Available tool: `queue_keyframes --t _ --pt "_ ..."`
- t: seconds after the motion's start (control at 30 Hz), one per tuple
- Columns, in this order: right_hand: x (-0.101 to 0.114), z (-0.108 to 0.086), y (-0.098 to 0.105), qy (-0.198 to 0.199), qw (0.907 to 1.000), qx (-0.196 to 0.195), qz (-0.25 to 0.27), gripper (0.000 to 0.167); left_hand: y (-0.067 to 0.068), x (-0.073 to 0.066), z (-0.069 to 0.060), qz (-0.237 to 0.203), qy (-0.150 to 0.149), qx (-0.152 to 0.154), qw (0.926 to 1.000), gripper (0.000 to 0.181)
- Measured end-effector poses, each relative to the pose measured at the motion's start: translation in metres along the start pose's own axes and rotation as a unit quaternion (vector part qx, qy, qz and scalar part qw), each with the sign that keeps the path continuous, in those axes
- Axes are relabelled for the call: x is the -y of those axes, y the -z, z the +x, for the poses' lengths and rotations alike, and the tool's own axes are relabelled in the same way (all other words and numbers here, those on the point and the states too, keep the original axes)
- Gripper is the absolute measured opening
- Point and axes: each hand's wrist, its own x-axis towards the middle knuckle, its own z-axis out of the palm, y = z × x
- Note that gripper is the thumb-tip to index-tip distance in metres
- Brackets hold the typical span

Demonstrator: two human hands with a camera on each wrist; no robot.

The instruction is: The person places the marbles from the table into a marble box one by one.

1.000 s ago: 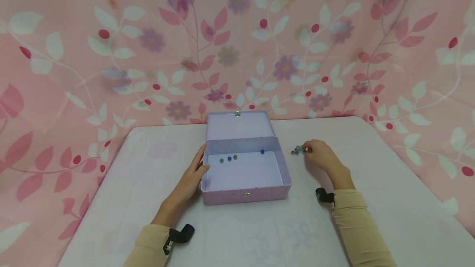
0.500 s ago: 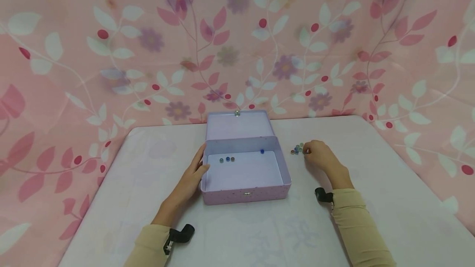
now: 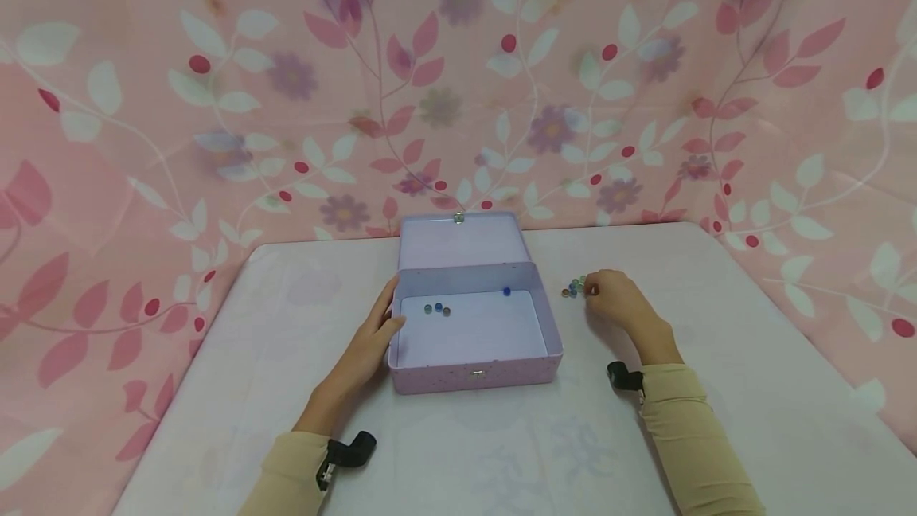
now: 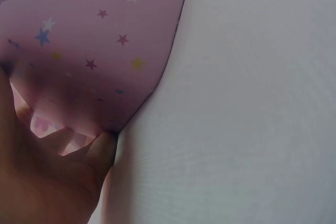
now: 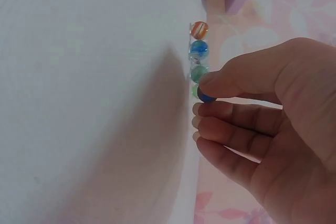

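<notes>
An open lilac box (image 3: 473, 341) holds several marbles: green (image 3: 427, 309), blue (image 3: 438, 307) and brown (image 3: 446, 311) near its left side, another blue one (image 3: 507, 291) at the back right. My left hand (image 3: 361, 353) grips the box's left wall, thumb at the rim; the left wrist view shows that hand (image 4: 52, 182) against the star-printed side (image 4: 105, 35). Right of the box, my right hand (image 3: 623, 305) is at a small marble group (image 3: 574, 287). In the right wrist view it (image 5: 278, 103) pinches a dark blue marble (image 5: 206, 97) beside green (image 5: 199, 74), blue and orange ones.
The raised lid (image 3: 462, 241) stands behind the box. A white cloth (image 3: 501, 452) covers the table, and a pink floral curtain (image 3: 458, 102) hangs behind it. Black wrist cameras sit at the left cuff (image 3: 351, 451) and right cuff (image 3: 625, 377).
Inside the box, the brown marble has rolled left and a little toward the front, and the blue one beside it has shifted slightly left. Both hands have stayed nearly in place.
</notes>
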Motion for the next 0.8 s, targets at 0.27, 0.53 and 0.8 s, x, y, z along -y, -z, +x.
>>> queue_keyframes --t 0.27,0.53,0.8 --pt "0.007 0.001 0.003 0.024 0.9991 -0.034 -0.003 0.017 -0.001 -0.001 0.0 0.005 0.004 -0.003 1.0 0.064" --pt "0.019 0.0 0.01 0.048 0.9968 -0.063 0.008 0.017 -0.001 -0.001 0.0 0.003 0.004 -0.003 1.0 0.064" --pt "0.034 -0.002 0.014 0.089 0.9919 -0.089 0.017 0.017 -0.001 -0.002 -0.001 -0.001 0.007 -0.001 1.0 0.065"
